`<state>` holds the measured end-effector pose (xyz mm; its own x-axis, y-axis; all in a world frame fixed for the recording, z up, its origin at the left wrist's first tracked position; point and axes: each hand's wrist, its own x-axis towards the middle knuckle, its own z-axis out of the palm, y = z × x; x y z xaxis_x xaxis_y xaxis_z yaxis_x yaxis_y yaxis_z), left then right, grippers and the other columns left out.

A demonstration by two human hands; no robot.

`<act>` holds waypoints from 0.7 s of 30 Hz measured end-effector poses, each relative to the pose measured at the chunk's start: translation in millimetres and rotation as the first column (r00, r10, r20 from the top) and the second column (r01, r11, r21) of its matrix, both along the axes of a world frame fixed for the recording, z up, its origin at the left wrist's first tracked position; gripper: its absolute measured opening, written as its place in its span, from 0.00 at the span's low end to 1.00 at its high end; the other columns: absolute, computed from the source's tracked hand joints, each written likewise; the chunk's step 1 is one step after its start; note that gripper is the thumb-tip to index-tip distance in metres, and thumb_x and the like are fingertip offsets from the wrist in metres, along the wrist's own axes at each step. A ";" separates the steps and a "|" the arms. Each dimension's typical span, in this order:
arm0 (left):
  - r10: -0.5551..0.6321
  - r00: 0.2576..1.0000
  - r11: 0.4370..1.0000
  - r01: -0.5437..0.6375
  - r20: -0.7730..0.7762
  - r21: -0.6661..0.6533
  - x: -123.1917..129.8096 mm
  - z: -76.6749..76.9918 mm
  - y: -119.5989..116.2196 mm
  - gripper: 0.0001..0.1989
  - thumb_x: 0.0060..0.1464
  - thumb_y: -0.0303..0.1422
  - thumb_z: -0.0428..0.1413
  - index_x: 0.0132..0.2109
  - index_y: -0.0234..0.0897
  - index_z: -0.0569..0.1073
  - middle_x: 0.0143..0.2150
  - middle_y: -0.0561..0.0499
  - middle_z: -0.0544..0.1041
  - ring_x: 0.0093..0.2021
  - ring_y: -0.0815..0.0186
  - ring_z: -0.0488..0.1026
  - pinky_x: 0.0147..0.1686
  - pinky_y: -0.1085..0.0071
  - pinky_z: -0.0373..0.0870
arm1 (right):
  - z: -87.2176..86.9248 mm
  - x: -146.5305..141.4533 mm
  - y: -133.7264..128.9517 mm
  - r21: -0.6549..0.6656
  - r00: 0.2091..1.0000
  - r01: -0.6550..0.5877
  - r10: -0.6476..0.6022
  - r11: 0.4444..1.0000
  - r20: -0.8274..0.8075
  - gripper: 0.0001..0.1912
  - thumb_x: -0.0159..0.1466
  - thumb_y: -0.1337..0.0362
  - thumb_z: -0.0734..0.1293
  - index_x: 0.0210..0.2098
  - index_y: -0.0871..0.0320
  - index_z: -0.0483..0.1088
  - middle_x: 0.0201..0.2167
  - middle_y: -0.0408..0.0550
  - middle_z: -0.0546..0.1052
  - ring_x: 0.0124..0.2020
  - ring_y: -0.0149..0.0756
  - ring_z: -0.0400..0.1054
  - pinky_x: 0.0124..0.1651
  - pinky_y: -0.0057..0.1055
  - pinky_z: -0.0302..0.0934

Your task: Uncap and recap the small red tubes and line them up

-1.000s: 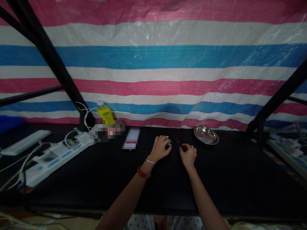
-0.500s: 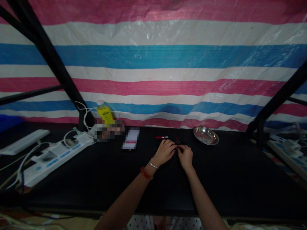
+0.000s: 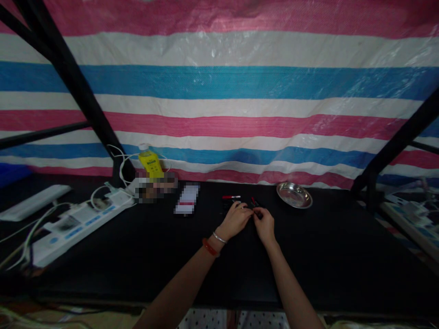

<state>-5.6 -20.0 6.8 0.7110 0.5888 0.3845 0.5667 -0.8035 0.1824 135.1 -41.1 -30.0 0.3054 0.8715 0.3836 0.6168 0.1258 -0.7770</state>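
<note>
My left hand (image 3: 236,219) and my right hand (image 3: 264,223) meet at the fingertips over the black table. The fingers of both are bent and pinched together around something small and dark, too dim to name. A silver bangle (image 3: 219,237) and a red bangle (image 3: 209,247) circle my left wrist. Just beyond the left hand lies a red-handled tool (image 3: 231,197) with a shiny metal end. Past the right fingertips, a small red and black item (image 3: 254,201) is partly hidden by the hand.
A round metal dish (image 3: 294,195) stands to the right. Left of my hands lie a phone (image 3: 187,199), a yellow bottle (image 3: 151,163) and a long white power strip (image 3: 85,226) with cables. Black frame posts (image 3: 80,98) rise before a striped plastic sheet (image 3: 240,82).
My left fingers have shifted slightly, uncovering a little more behind them. The right hand stays nearly in place, still touching the left.
</note>
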 end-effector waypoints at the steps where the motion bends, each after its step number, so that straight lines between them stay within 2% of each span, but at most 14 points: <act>1: -0.001 1.000 1.000 0.001 -0.001 -0.003 0.0 0.0 0.0 0.12 0.58 0.26 0.46 0.45 0.40 0.71 0.43 0.51 0.76 0.51 0.63 0.65 0.51 0.62 0.54 | 0.3 -0.3 -0.1 0.013 1.000 -0.001 0.001 1.000 -0.021 0.11 0.52 0.68 0.61 0.32 0.59 0.73 0.30 0.49 0.75 0.31 0.37 0.69 0.38 0.34 0.63; 11: -0.022 0.999 0.999 0.023 0.049 -0.035 0.9 -0.5 -2.5 0.16 0.58 0.24 0.45 0.50 0.42 0.68 0.50 0.52 0.73 0.52 0.64 0.64 0.54 0.62 0.52 | 3.2 2.0 -1.2 0.032 0.994 -0.030 0.033 0.999 -0.107 0.10 0.51 0.65 0.62 0.31 0.59 0.71 0.30 0.49 0.74 0.28 0.35 0.67 0.36 0.33 0.63; 21: -0.001 1.000 1.000 0.000 -0.013 -0.008 3.6 3.7 -3.9 0.13 0.58 0.24 0.45 0.46 0.39 0.69 0.42 0.50 0.74 0.47 0.63 0.65 0.50 0.63 0.56 | 8.2 0.9 -2.7 -0.011 0.985 -0.049 0.047 0.999 -0.165 0.11 0.48 0.65 0.62 0.30 0.59 0.72 0.28 0.48 0.76 0.28 0.36 0.69 0.36 0.33 0.63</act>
<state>-2.0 -23.9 10.5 0.7162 0.5915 0.3704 0.5687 -0.8023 0.1815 136.0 -43.9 -21.8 0.3210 0.8918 0.3187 0.4743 0.1399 -0.8692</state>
